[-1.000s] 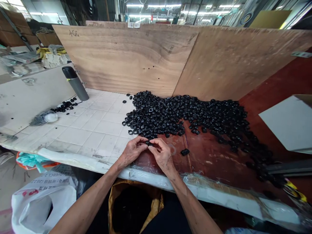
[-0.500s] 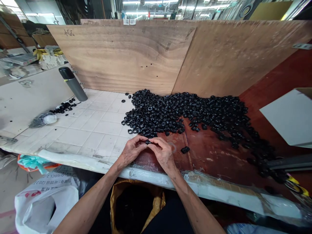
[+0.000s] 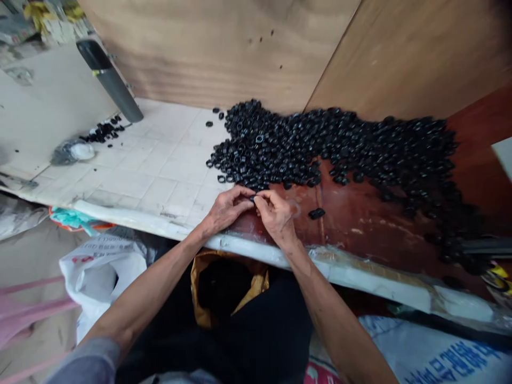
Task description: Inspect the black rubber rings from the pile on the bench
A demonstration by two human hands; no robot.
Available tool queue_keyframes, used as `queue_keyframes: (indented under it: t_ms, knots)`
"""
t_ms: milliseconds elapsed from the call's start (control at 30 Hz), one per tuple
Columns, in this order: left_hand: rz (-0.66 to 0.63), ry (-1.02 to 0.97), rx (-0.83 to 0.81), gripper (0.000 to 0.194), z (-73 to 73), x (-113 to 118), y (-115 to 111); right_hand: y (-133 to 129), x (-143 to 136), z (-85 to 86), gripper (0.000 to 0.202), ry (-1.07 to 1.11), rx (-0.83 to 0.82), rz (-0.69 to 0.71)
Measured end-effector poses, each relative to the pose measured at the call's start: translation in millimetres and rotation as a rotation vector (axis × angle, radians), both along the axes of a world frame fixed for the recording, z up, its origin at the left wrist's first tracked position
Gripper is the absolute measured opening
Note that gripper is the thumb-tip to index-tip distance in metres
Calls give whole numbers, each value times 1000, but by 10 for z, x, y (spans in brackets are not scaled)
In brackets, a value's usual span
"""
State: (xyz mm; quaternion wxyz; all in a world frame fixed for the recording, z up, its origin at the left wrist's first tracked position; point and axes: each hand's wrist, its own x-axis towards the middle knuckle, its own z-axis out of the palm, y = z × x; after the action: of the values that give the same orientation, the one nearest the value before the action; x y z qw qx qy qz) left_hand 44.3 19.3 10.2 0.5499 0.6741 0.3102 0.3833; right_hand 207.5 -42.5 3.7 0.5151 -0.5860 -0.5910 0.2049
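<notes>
Both hands meet at the near edge of a big heap of small black rings (image 3: 276, 144). Between the fingertips sits one small black plastic piece (image 3: 252, 198), mostly covered by the fingers. My left hand (image 3: 230, 208) pinches it from the left, thumb and forefinger closed. From the right, my right hand (image 3: 276, 213) pinches at the same piece, its fingers bent. The piece is too small to tell whether it is a single ring or two parts together. To the right of my right hand, a pair of black pieces (image 3: 316, 213) lies on the dark red board.
A grey bottle (image 3: 118, 93) stands at the left, near scattered black bits (image 3: 104, 130) and a plastic bag (image 3: 68, 153). Plywood panels (image 3: 224, 53) rise behind the heap. Below the white padded edge (image 3: 240, 248), a yellow-brown sack (image 3: 199, 277) gapes open, with a white bag (image 3: 96, 266) beside it.
The view has tilted downward, so the table appears higher and more of the lap and sacks shows. Both hands stay together around the small black piece; the right fingers have curled more.
</notes>
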Motion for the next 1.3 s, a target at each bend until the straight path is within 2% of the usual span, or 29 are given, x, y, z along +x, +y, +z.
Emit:
queue_keyframes:
  t_ms: [67, 133, 233, 300, 400, 567, 700, 867, 1000, 1067, 1167, 1300]
  knots:
    - [-9, -69, -61, 25, -17, 16, 15, -3, 14, 7, 22, 25, -6, 42]
    - [-28, -95, -73, 25, -32, 26, 26, 1, 21, 13, 23, -16, -24, 21]
    - [-57, -76, -36, 24, -39, 36, 25, 10, 24, 14, 44, -143, -46, -35]
    - [-80, -68, -31, 23, -42, 47, 18, 13, 23, 4, 50, -175, -48, -72]
    - [-93, -79, -46, 23, -41, 65, 14, 5, 21, -13, 38, -108, -16, -140]
    - [-12, -67, -62, 25, 3, 55, 6, -19, 18, 16, 25, -71, 13, -31]
    - [-26, -17, -36, 26, 17, 21, 1, -19, 3, 78, 43, -96, -25, -95]
    - [9, -17, -44, 26, 9, 1, 6, -35, -23, 133, 43, -15, -51, -5]
    - [16, -46, -98, 27, 22, -2, 0, -27, -18, 101, 22, 31, -11, 9]
    - [-3, -32, -95, 26, 28, -4, -4, -15, -13, 73, 21, 22, -17, 10]
    - [-9, -12, -93, 26, 32, -7, -5, -1, -14, 46, 31, 6, -55, -47]
    - [-1, -35, -138, 28, 41, -5, 4, 6, -26, 47, 22, -6, -9, 11]
